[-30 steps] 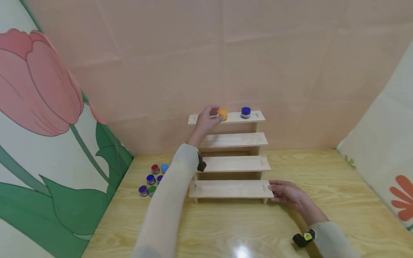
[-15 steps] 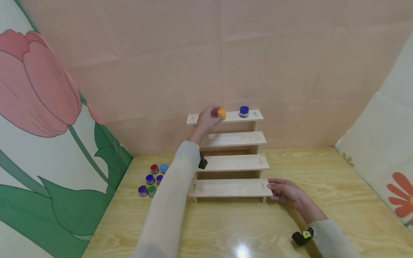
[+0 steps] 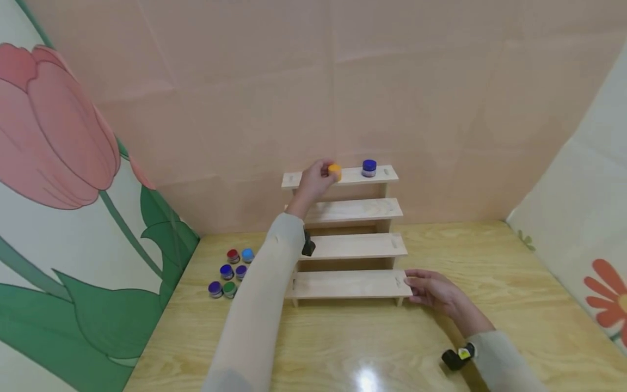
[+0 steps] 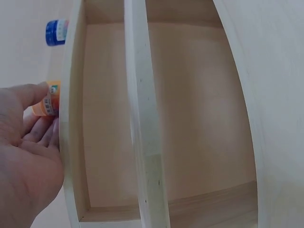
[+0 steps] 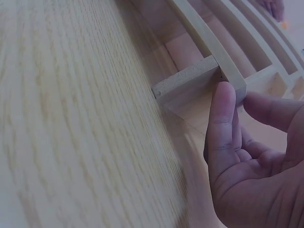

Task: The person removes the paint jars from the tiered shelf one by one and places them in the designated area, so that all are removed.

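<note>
In the head view my left hand (image 3: pixel 316 178) is at the top step of a pale wooden four-step rack (image 3: pixel 355 246), pinching a small orange paint jar (image 3: pixel 335 172). The left wrist view shows the thumb on the side of the jar (image 4: pixel 47 100), with the other fingers curled under it. A blue-lidded jar (image 3: pixel 369 168) stands upright to its right on the same step. My right hand (image 3: pixel 436 294) holds the right end of the lowest step; in the right wrist view, thumb and fingers pinch the corner of that board (image 5: pixel 232 78).
Several small jars with red, blue, purple and green lids (image 3: pixel 229 289) stand grouped on the wooden table (image 3: pixel 343 343), left of the rack and beside my left forearm. A pinkish backdrop (image 3: pixel 245 109) rises close behind the rack.
My left fingers have closed in round the orange jar, which keeps its place relative to the blue-lidded one. The right hand stays on the lowest step. The head view shifts slightly.
</note>
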Demonstrator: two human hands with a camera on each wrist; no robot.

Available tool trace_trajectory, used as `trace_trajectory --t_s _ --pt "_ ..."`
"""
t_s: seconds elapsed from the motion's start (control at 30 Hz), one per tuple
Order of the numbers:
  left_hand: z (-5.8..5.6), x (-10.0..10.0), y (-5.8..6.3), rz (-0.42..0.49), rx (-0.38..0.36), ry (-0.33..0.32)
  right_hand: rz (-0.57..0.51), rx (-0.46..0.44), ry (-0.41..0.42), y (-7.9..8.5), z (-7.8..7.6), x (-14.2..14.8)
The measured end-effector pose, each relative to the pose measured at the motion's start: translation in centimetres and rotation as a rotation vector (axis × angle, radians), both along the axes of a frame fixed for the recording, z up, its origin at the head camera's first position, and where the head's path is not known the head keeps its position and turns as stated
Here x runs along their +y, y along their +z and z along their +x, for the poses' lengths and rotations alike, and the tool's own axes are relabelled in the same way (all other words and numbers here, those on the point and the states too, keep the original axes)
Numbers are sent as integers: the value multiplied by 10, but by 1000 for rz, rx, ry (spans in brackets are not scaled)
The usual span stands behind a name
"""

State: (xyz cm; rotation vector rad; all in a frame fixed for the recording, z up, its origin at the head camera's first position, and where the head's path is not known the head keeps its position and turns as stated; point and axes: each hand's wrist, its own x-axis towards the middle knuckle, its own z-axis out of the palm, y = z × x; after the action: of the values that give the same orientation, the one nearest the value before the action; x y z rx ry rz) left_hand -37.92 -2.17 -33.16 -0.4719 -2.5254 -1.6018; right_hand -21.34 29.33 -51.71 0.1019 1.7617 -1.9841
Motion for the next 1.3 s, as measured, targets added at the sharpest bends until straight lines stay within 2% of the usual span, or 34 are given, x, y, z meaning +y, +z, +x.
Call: trace_trajectory --t_s 0.2,0.4,0.57,0.7,1.0,1.13,1.3 --pt "4 -5 1 50 -1 48 -2 8 9 0 -1 -5" --pt "11 -13 3 59 0 65 1 6 14 -2 -1 -10" --pt "20 -23 6 28 21 35 5 7 14 0 -2 -11" --pt "31 -34 9 19 24 8 5 7 20 0 -2 -11" --pt "57 -47 16 63 3 -83 8 15 23 2 -2 -4" --pt "67 -55 14 68 -24 -101 17 5 21 4 -3 -3" --pt "78 -70 7 49 -49 -99 8 -1 24 4 -3 -3"
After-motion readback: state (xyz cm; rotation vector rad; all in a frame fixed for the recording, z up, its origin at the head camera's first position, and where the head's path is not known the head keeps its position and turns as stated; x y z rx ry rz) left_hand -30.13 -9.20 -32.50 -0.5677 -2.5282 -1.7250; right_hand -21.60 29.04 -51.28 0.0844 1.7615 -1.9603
